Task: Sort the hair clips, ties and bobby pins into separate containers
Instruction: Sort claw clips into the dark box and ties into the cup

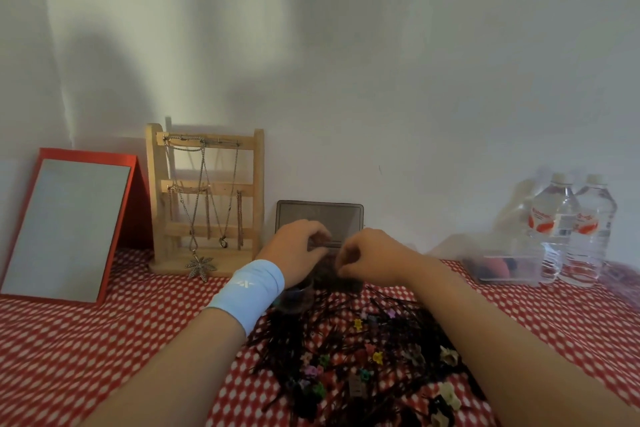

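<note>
Dark grey box (348,282) at the back of the red-dotted counter (86,340), lid (320,217) raised against the wall (415,80); inside, only a dark mass, too blurred to name. Clear plastic tub (509,265) well to the right, red and dark items in it, unreadable through its side.

Left hand (298,248) and right hand (372,256) side by side over the box, fingers of both curled inward and nearly meeting; grasping something or merely clenched, cannot tell. Light-blue wristband (249,291) on the left wrist.

Nearer, between the forearms, loose heap of black bobby pins (346,336) mixed with small coloured claw clips (358,323) and larger beige clips (450,395), unsorted on the counter.

Left of the box, wooden jewellery stand (204,204) hung with chains (227,215), then red-framed mirror (65,229). Two water bottles (559,229) just beside the tub.
</note>
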`<action>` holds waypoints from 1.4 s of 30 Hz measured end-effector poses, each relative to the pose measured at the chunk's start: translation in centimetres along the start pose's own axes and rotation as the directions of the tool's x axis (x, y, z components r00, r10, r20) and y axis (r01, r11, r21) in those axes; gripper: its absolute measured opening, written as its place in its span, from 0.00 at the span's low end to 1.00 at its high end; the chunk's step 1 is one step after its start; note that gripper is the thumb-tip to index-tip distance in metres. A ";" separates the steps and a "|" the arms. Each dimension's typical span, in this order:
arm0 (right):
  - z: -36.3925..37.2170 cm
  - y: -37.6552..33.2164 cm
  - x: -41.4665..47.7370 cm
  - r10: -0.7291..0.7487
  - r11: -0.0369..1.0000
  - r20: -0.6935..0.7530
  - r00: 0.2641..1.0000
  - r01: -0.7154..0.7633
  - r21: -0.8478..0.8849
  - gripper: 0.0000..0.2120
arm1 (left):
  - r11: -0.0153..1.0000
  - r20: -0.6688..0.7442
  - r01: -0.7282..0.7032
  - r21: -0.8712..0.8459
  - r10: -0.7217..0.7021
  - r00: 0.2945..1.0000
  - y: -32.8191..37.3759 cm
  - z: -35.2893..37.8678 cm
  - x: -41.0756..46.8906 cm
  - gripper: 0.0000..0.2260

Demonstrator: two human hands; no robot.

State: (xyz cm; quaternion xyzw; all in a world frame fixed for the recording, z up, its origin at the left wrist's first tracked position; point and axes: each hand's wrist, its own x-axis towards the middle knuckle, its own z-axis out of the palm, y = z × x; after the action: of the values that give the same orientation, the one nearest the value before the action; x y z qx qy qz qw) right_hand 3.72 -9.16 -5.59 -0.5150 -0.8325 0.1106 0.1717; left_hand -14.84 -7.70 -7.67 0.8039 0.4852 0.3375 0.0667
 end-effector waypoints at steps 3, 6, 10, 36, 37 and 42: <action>-0.1 -1.2 -1.6 -0.036 0.999 0.162 0.986 0.041 -0.028 0.04 | 0.999 0.076 -0.025 -0.021 0.027 0.997 1.2 -1.2 -2.2 0.05; 0.0 -2.6 -3.2 -0.046 0.997 0.299 0.953 0.060 -0.040 0.03 | 0.999 0.237 -0.024 0.021 0.019 0.971 2.3 -2.6 -4.4 0.03; 0.1 -4.0 -5.4 0.002 0.998 0.438 0.899 0.023 -0.052 0.05 | 0.997 0.505 -0.026 0.067 -0.012 0.863 3.6 -3.9 -7.4 0.01; 0.9 -6.0 -7.6 0.091 0.991 0.544 0.834 -0.022 -0.133 0.11 | 0.992 0.748 -0.071 0.103 -0.031 0.662 6.8 -4.8 -13.3 0.13; 1.2 -6.0 -7.7 0.098 0.990 0.548 0.831 -0.028 -0.135 0.11 | 0.992 0.745 -0.073 0.105 -0.030 0.666 6.8 -5.2 -13.3 0.14; 1.2 -6.5 -7.7 0.045 0.997 0.508 0.860 -0.007 -0.077 0.11 | 0.994 0.739 0.082 0.072 -0.108 0.665 6.0 -8.2 -13.2 0.08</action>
State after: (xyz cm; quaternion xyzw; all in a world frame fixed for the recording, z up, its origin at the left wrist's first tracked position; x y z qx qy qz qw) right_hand 1.09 -18.95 -5.71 -0.4845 -0.8448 0.2147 -0.0743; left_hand -19.39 -23.56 -5.12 0.8462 0.4629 -0.0295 0.2624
